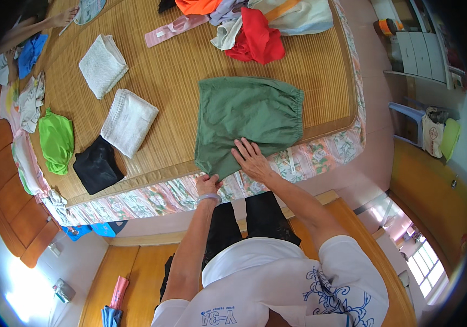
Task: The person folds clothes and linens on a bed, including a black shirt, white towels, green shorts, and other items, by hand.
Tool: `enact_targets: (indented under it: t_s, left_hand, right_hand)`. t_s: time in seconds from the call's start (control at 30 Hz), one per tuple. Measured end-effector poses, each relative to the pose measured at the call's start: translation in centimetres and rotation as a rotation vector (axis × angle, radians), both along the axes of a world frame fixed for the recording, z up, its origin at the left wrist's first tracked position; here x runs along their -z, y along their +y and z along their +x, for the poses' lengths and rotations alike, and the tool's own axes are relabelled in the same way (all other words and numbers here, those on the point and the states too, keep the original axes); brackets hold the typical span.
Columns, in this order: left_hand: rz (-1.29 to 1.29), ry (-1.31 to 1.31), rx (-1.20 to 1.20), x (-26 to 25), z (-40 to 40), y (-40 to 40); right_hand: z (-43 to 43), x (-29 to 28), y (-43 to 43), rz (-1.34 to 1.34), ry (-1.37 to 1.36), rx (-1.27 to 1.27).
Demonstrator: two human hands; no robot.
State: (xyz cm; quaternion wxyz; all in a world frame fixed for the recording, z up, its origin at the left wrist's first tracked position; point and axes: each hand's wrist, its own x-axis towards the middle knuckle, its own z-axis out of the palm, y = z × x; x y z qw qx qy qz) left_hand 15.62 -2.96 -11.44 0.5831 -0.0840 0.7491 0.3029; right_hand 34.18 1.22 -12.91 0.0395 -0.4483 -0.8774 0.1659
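Note:
A green cloth garment [245,114] lies spread flat on the bamboo mat [168,73] of a bed, its gathered elastic edge to the right. At its near left corner my left hand [208,185], with a pale bangle on the wrist, pinches the hem between thumb and fingers. My right hand [254,162] rests palm down on the garment's near edge, fingers slightly spread and gripping nothing. The cloth under both hands is partly hidden.
Folded white towels [129,122], a black garment [98,165] and a bright green garment [55,141] lie to the left. A heap with red cloth [256,39] is at the far side, beside a pink strap-like item [176,29]. Another person's foot [64,17] shows far left.

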Motion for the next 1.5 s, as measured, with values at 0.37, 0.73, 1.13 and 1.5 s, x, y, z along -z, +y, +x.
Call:
enact_targets:
  t_s: [0.37, 0.73, 1.13, 1.5]
  left_hand:
    - [0.494, 0.739, 0.832, -3.8, -0.7, -0.7]
    - [1.037, 0.747, 1.837, -1.8, -3.6, 7.1]
    - [0.746, 0.96, 1.327, 4.3, -1.1, 12.5]
    - [0.191, 0.695, 1.203, 5.7, -1.1, 14.0]
  right_hand:
    - [-2.3, -0.5, -2.0, 0.016, 0.214, 0.053]
    - [0.9, -1.7, -0.5, -0.182, 0.468, 0.136]
    - [2.8, 0.6, 0.4, -0.006, 0.383, 0.537]
    - [0.9, -1.5, 1.9, 0.01, 0.317, 0.868]
